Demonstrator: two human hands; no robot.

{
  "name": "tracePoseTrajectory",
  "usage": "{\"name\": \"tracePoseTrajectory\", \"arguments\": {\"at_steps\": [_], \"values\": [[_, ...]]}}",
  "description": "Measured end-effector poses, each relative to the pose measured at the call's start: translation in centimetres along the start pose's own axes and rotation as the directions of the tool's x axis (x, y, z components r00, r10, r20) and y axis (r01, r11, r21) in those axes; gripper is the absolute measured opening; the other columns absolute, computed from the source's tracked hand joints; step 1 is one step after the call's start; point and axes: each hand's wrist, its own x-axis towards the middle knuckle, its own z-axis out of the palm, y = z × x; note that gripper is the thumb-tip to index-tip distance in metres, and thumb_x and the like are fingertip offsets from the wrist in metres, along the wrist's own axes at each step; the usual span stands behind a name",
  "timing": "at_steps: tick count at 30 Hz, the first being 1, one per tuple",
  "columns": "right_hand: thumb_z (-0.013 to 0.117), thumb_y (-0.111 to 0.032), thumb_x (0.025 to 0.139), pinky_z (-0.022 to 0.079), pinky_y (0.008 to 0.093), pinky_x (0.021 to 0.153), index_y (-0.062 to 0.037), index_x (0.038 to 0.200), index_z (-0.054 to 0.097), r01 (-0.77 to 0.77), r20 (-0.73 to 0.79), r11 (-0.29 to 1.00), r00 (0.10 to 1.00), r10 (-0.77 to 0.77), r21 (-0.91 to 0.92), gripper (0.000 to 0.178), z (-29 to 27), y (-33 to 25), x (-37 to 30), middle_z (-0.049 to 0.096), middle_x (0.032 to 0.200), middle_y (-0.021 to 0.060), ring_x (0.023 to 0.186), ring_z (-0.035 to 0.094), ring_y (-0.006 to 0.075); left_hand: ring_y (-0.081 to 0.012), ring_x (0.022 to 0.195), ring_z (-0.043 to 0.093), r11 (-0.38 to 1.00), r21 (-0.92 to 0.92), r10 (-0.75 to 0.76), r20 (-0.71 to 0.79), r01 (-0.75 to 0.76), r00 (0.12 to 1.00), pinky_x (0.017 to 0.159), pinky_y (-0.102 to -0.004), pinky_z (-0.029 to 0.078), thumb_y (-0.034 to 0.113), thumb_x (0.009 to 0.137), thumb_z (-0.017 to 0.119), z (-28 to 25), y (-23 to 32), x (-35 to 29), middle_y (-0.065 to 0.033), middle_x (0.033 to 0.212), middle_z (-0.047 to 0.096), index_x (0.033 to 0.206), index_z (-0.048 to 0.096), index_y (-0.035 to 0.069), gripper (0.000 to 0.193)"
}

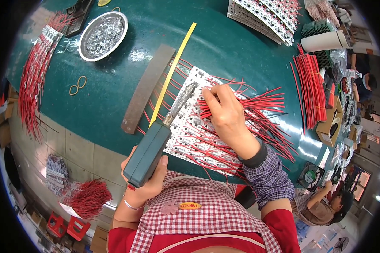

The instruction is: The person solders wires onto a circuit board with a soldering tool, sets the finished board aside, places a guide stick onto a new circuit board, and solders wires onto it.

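My left hand (154,179) is wrapped round the dark green body of a soldering gun (147,154). Its long, crusted metal tip points up and right over a white circuit board panel (185,137) full of small components. At the tip's end, my right hand (228,111) pinches red wires (264,102) just above the panel, their loose ends fanning out to the right. Many red wires spread across the panel's lower rows. Whether the tip touches a wire or pad is too small to tell. A yellow strip (173,71) and a grey-brown bar (147,88) lie across wires at the panel's left.
A metal bowl of small silvery pieces (103,36) stands at the far left. Wired panels (38,69) hang over the left table edge. More panels (268,17) are stacked at the back. Red wire bundles (310,86) and a small fan (311,175) sit right. A co-worker (325,206) is at lower right.
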Motion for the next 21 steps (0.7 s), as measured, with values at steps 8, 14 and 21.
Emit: {"name": "tracePoseTrajectory", "arguments": {"at_steps": [8, 14, 21], "values": [[0.066, 0.000, 0.075, 0.049, 0.0327, 0.063, 0.0004, 0.125, 0.066, -0.036, -0.028, 0.999, 0.999, 0.035, -0.014, 0.050, -3.2, -0.8, -0.1, 0.054, 0.092, 0.0098, 0.082, 0.058, 0.0212, -0.0233, 0.065, 0.064, 0.977, 0.184, 0.104, 0.013, -0.105, 0.994, 0.058, -0.0305, 0.050, -0.002, 0.077, 0.075, -0.5, -0.3, -0.4, -0.0147, 0.087, 0.068, 0.099, 0.070, -0.006, 0.023], [0.063, 0.003, 0.075, 0.049, 0.0351, 0.068, 0.0087, 0.128, 0.060, -0.063, 0.078, 0.990, 0.994, 0.074, -0.128, 0.053, -1.2, -1.7, -0.3, 0.050, 0.091, 0.0096, 0.085, 0.055, 0.0237, -0.0243, 0.066, 0.065, 0.999, 0.001, -0.037, -0.034, 0.037, 0.999, 0.059, -0.0303, 0.051, -0.003, 0.077, 0.075, -0.4, -0.5, -0.8, -0.0153, 0.086, 0.069, 0.099, 0.070, -0.007, 0.023], [0.066, 0.002, 0.073, 0.050, 0.0334, 0.059, 0.0012, 0.106, 0.068, -0.050, -0.066, 0.999, 0.997, 0.050, -0.010, 0.033, -0.4, -1.5, -0.8, 0.057, 0.087, 0.0073, 0.077, 0.061, 0.0224, -0.0247, 0.067, 0.066, 0.995, -0.012, -0.097, 0.002, 0.097, 0.995, 0.062, -0.0308, 0.053, -0.003, 0.076, 0.075, -0.7, -0.6, -1.2, -0.0157, 0.087, 0.069, 0.098, 0.069, -0.007, 0.023]]}}
